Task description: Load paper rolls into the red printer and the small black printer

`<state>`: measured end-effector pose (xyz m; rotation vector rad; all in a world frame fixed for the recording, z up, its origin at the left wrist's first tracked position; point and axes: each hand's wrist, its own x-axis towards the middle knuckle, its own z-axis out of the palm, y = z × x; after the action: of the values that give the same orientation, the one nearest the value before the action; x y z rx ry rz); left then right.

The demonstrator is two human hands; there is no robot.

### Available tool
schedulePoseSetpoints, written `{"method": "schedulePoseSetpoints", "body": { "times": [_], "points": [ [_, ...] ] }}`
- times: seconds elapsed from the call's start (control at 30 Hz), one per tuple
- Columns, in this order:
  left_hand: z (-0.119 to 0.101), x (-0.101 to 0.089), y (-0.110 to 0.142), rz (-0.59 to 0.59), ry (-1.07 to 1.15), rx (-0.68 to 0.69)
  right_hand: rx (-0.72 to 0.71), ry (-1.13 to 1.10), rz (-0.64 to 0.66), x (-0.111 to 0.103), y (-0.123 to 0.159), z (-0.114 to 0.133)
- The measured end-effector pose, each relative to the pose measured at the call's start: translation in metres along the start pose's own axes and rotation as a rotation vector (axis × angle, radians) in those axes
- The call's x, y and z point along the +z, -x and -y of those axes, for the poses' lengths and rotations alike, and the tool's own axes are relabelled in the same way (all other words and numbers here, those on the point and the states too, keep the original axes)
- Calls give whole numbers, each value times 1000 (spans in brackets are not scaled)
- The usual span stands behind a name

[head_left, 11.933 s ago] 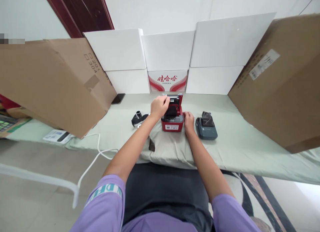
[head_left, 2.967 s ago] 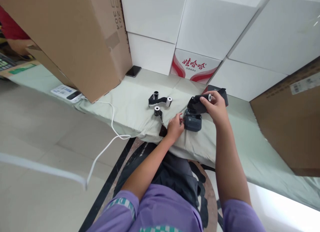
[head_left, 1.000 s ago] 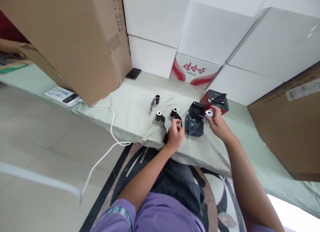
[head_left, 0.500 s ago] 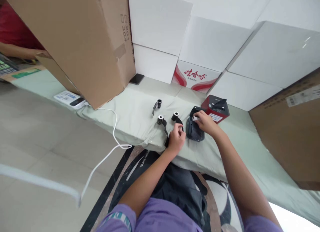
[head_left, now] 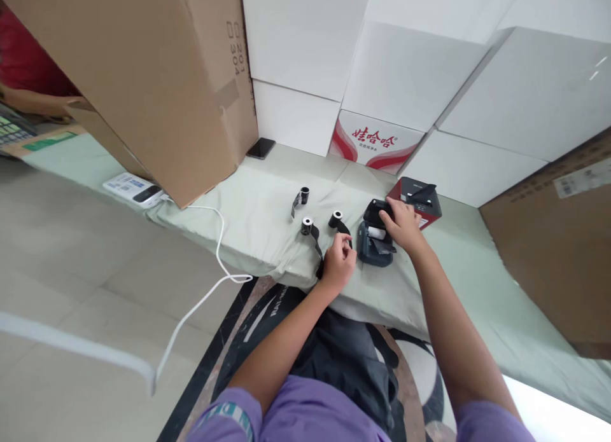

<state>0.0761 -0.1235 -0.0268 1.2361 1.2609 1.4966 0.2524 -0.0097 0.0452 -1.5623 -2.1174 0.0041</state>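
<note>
A small dark grey printer (head_left: 373, 249) lies on the pale green cloth with its lid up. A white paper roll (head_left: 379, 233) sits in its open bay. My right hand (head_left: 403, 226) reaches over the printer with its fingers curled on the raised lid (head_left: 377, 207). My left hand (head_left: 340, 264) rests just left of the printer, fingers curled in a loose pinch. Its fingertips are by the black strip of a black-wrapped roll (head_left: 337, 218). What it holds is hidden.
A red printer (head_left: 420, 194) stands behind the grey one. Two more black-wrapped rolls (head_left: 306, 224) (head_left: 303, 192) lie to the left. Large cardboard boxes (head_left: 153, 79) (head_left: 563, 238) flank the cloth. White foam boxes (head_left: 305, 54) and a phone (head_left: 260, 148) are behind. A white cable (head_left: 210, 289) hangs off the edge.
One second ago my right hand held the white roll beside the grey printer. The roll now lies in the printer's bay, and that hand has shifted to the lid. My left hand barely moved.
</note>
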Motion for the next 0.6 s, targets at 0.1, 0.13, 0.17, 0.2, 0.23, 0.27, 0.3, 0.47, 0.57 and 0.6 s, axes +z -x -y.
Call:
{"method": "schedulePoseSetpoints", "body": {
  "times": [0.1, 0.13, 0.17, 0.2, 0.23, 0.27, 0.3, 0.47, 0.57, 0.6],
  "points": [
    [0, 0, 0, -5, 3, -7, -7, -86, -10, -5, 11, 1],
    [1, 0, 0, -2, 3, -11, -28, -133, -15, -9, 17, 1],
    [1, 0, 0, 1, 3, -13, -43, -181, 5, -13, 25, 1],
    [1, 0, 1, 3, 2, -14, -46, -226, 49, -18, 32, 1],
    [1, -1, 1, 5, 2, -12, -37, -263, 106, -23, 39, 2],
    [1, -1, 1, 6, 0, -9, -19, -287, 163, -28, 46, 3],
    [0, -1, 1, 6, -2, -4, 4, -297, 207, -32, 51, 4],
    [0, -1, 1, 8, -16, 5, 46, -217, 286, -43, 58, 18],
    [1, -1, 0, 5, -25, -2, 62, -90, 322, -42, 53, 30],
    [1, 0, -1, 2, -27, -3, 70, -40, 327, -41, 52, 34]
  ]
}}
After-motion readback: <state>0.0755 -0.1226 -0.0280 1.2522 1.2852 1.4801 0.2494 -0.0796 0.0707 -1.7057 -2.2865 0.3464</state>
